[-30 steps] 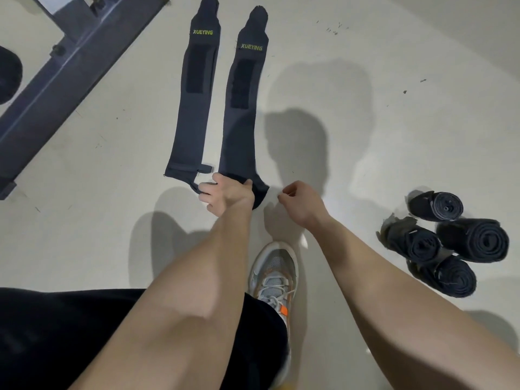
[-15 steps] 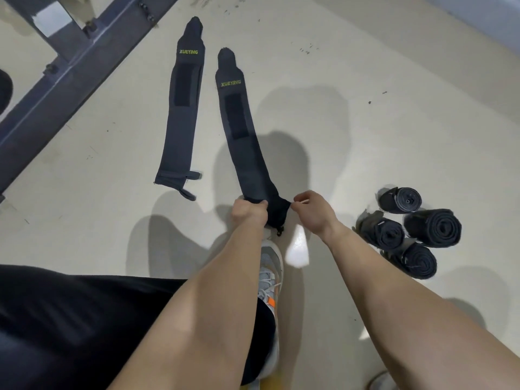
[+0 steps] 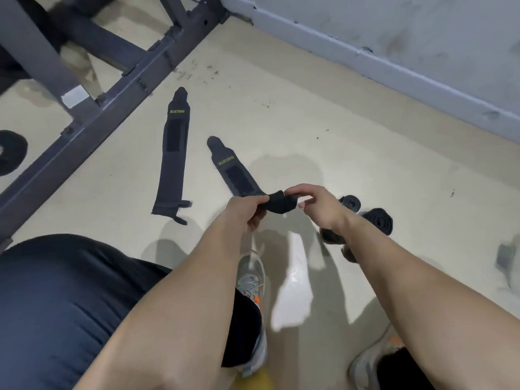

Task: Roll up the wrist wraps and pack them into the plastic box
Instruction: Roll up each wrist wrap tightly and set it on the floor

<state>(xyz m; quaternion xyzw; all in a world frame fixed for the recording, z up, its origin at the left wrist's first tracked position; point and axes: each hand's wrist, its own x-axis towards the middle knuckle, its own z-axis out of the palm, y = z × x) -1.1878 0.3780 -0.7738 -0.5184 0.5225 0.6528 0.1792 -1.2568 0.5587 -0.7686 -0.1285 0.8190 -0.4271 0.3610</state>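
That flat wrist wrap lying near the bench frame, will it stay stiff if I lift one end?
Probably floppy: the matching wrap bends sharply where the left hand and right hand pinch it. The flat wrap lies limp on the floor, so it likely drapes. Thin fabric, probably light.

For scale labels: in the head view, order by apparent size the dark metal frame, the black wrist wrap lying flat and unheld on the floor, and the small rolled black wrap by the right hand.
1. Dark metal frame.
2. Flat black wrist wrap.
3. Small rolled black wrap, partly hidden behind the right hand.
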